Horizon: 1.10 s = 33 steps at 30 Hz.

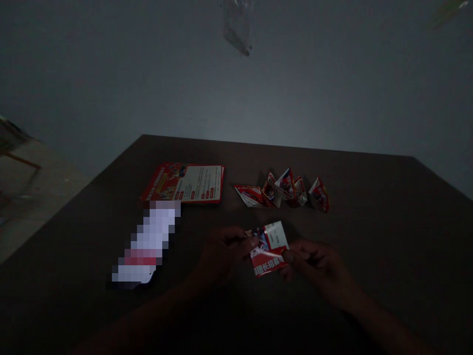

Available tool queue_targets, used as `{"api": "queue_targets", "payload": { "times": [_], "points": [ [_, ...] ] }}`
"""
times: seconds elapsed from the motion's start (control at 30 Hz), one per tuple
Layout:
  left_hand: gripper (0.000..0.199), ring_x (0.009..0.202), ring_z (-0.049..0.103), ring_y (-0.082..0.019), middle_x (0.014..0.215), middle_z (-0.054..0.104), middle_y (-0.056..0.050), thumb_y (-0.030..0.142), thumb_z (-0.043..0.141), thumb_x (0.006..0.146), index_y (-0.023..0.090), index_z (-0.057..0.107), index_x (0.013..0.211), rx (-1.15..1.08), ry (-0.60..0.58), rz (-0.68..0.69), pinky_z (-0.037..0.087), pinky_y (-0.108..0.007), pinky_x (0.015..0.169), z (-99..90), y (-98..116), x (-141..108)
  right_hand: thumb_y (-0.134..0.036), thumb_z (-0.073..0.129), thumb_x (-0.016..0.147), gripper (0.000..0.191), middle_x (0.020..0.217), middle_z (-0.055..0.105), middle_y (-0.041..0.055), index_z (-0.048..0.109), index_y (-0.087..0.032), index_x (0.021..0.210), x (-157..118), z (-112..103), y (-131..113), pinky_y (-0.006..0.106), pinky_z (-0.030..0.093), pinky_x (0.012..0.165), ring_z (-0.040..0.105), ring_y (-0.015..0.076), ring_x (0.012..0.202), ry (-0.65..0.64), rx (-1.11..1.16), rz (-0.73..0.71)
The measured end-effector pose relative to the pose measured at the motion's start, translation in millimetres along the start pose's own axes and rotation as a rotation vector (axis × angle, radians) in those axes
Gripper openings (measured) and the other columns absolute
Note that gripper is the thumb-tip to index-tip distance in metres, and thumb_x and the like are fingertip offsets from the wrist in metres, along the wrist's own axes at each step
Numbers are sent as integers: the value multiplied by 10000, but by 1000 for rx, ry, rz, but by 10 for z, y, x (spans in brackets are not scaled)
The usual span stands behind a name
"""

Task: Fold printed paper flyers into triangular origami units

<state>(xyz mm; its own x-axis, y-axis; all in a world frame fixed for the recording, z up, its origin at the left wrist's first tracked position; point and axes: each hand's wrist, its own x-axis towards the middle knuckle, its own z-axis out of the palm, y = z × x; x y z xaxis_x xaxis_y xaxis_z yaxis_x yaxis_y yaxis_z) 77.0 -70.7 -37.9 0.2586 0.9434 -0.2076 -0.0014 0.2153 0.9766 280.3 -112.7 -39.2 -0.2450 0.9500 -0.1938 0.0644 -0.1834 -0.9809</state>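
A small folded sheet of red and white printed paper (pixel 271 251) is held up between both hands above the table. My left hand (pixel 225 251) pinches its left edge, with thumb and fingers closed on it. On the right side, my right hand (pixel 314 261) grips the lower right corner between thumb and fingers. Just beyond the hands lie several folded paper shapes (pixel 286 185) in the same red and white print, one of them a little apart at the right (pixel 320 195).
At the left of the dark table (pixel 369 182) lies a stack of printed red leaflets (pixel 201 185). A lit phone (pixel 148 241), its screen pixelated, sits in front of the stack. A pale wall (pixel 314 88) stands behind the table's back edge.
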Motion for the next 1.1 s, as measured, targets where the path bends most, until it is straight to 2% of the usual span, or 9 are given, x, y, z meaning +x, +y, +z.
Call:
{"api": "queue_targets", "payload": {
  "times": [0.17,0.4,0.53,0.63,0.83,1.03,1.1],
  "points": [
    [214,506,542,-108,516,588,20,294,696,677,142,606,557,-78,-19,-1,411,-198,500,9,-30,-10,-368,654,817,224,630,705,21,710,-151,804,26,-1,19,216,521,539,629,113,550,42,44,-23],
    [251,481,555,-109,571,610,-2,362,633,775,122,636,699,-107,-199,3,448,-215,482,-11,-79,-9,-351,707,772,214,576,680,17,755,-158,850,28,-95,6,190,494,445,582,96,474,53,139,14],
    [256,460,565,-116,596,629,-14,371,633,776,115,627,780,-144,-191,4,462,-227,456,-26,-86,5,-356,738,736,221,551,671,21,768,-161,836,44,-146,31,192,486,420,567,94,445,74,183,47],
    [243,452,560,-106,590,630,-8,355,666,744,122,603,726,-93,-160,-12,455,-215,449,-32,-80,7,-355,750,723,228,563,683,30,771,-162,843,47,-159,47,189,485,413,569,93,442,61,196,70],
    [223,440,549,-92,559,626,6,311,694,712,129,585,646,-107,-175,-62,444,-196,437,-21,-58,-13,-330,745,737,199,557,683,24,769,-166,847,29,-161,46,181,480,415,566,86,441,37,192,68],
    [215,429,573,-128,573,653,-31,297,681,698,120,594,613,-187,-229,-118,461,-237,424,-42,-67,26,-333,740,743,186,548,670,15,763,-165,819,37,-162,83,181,466,404,551,80,426,52,261,64],
    [221,453,586,-135,579,650,-35,312,643,738,119,600,639,-175,-272,-92,478,-250,459,-54,-78,32,-330,753,727,186,529,662,15,762,-159,800,45,-181,90,174,459,392,545,77,410,61,284,75]
  ]
}}
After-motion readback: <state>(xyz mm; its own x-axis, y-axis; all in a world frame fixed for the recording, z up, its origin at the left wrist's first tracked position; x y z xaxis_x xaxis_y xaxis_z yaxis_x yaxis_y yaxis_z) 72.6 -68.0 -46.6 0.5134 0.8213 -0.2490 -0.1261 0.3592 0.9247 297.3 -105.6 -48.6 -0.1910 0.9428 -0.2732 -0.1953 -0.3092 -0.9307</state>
